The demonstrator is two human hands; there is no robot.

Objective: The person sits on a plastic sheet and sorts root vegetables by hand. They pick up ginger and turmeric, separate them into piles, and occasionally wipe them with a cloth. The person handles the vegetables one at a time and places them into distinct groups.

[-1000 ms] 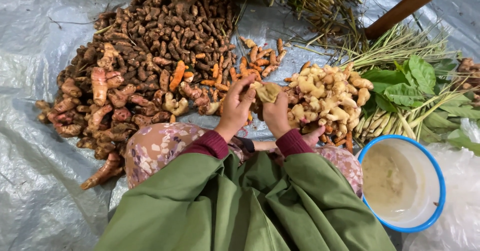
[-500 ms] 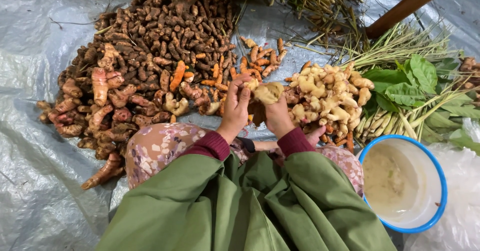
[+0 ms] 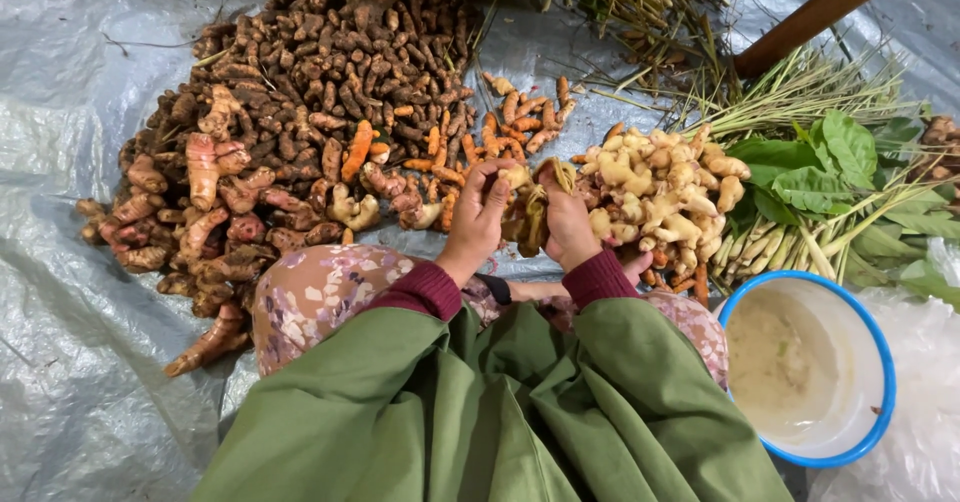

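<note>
Pale root sits gripped between both hands, left hand and right hand curled shut around it above the lap. Brown roots lie heaped to the left on the grey plastic sheet; a blue-rimmed white bowl stands at right.

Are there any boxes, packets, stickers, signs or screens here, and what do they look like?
None in view, nothing printed.
Nearest to packaging: clear plastic bag, crumpled, far right beside the bowl.
Bowl: round, white with blue rim, lower right.
Plastic sheet: grey, wrinkled, spread under the root piles.
</note>
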